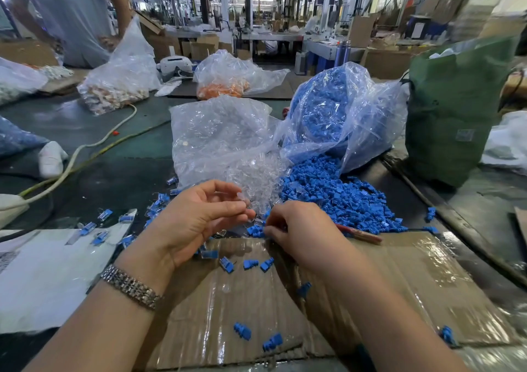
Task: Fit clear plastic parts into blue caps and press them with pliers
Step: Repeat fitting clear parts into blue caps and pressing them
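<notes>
My left hand (pixel 199 215) pinches a small clear plastic part (pixel 242 199) between thumb and fingers, just in front of the pile of clear parts (pixel 256 177). My right hand (pixel 296 229) is curled, its fingertips down on a blue cap (pixel 255 230) and a clear piece at the far edge of the cardboard sheet (pixel 256 300). Red-handled pliers (pixel 362 235) lie on the cardboard right behind that hand. Blue caps (pixel 336 192) spill in a heap from a clear bag (pixel 342 115). Loose blue caps (pixel 251 264) lie scattered on the cardboard.
A clear bag of clear parts (pixel 216 132) stands left of the blue bag. Finished blue-and-clear pieces (pixel 99 236) lie on white paper at left. A green bag (pixel 453 109) stands at right. Cables (pixel 85 149) cross the mat; another person (pixel 65 15) stands far left.
</notes>
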`<move>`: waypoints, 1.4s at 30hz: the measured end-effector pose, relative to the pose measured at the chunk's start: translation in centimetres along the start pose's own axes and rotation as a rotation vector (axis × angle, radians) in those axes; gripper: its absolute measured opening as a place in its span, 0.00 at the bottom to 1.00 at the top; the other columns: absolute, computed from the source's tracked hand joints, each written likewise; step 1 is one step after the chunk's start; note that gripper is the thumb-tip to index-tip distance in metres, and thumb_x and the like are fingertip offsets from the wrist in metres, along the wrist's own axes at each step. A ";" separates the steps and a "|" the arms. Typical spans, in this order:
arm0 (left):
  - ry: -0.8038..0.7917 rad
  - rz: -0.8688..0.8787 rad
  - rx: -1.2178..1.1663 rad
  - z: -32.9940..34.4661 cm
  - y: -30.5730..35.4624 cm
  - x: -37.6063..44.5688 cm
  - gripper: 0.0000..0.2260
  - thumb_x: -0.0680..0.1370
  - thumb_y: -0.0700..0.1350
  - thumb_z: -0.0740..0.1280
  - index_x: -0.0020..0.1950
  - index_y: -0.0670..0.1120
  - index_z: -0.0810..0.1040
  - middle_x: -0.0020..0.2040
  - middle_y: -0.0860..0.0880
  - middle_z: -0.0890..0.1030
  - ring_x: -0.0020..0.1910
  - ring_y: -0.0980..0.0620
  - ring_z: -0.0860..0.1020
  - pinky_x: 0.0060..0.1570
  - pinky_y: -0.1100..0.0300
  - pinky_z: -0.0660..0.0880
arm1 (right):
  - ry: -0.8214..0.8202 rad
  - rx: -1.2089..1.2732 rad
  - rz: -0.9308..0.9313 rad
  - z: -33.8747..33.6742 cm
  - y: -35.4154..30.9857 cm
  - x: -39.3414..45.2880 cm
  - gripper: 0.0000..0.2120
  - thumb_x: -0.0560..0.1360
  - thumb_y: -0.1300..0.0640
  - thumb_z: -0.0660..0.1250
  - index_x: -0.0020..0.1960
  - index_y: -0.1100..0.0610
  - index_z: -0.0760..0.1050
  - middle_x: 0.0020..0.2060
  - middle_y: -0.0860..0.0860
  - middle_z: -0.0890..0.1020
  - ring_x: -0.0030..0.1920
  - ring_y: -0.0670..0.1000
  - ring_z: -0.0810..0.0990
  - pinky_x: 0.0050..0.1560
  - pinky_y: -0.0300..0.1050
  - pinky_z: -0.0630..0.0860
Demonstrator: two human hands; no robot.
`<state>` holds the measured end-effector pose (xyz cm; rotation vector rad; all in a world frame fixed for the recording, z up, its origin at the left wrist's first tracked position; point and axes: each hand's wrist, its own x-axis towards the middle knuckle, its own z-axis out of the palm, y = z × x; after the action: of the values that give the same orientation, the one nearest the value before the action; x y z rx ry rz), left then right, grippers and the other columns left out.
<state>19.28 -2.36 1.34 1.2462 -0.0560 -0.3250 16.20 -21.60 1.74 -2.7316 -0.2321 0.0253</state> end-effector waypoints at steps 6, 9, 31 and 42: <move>-0.035 -0.002 0.011 -0.3 0.1 0.1 0.12 0.68 0.32 0.74 0.50 0.38 0.85 0.49 0.37 0.85 0.51 0.39 0.85 0.43 0.59 0.83 | -0.101 -0.149 -0.058 0.0 -0.4 0.1 0.07 0.80 0.52 0.67 0.55 0.48 0.82 0.51 0.50 0.82 0.56 0.54 0.77 0.62 0.52 0.70; -0.042 -0.001 0.015 -0.4 0.1 0.1 0.12 0.68 0.33 0.74 0.50 0.38 0.85 0.50 0.36 0.85 0.52 0.38 0.85 0.44 0.59 0.83 | -0.070 -0.117 -0.056 -0.3 -0.3 0.1 0.08 0.80 0.56 0.66 0.56 0.49 0.82 0.51 0.50 0.82 0.55 0.54 0.78 0.59 0.49 0.73; -0.037 0.012 0.053 -0.2 0.1 -0.1 0.13 0.67 0.32 0.74 0.52 0.35 0.83 0.49 0.36 0.85 0.52 0.38 0.85 0.44 0.59 0.83 | -0.209 0.052 -0.240 -0.7 0.9 -0.6 0.05 0.74 0.50 0.75 0.49 0.48 0.84 0.43 0.45 0.83 0.43 0.43 0.80 0.47 0.44 0.78; -0.129 0.014 0.010 0.0 0.2 -0.3 0.10 0.69 0.32 0.73 0.50 0.39 0.85 0.53 0.36 0.85 0.55 0.39 0.84 0.45 0.61 0.82 | 0.230 0.683 -0.124 -2.3 2.3 -0.1 0.06 0.74 0.59 0.75 0.47 0.49 0.84 0.40 0.46 0.86 0.42 0.43 0.83 0.48 0.38 0.79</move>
<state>19.05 -2.26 1.54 1.2334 -0.1769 -0.3926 16.59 -24.57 2.98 -2.0167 -0.2666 -0.2059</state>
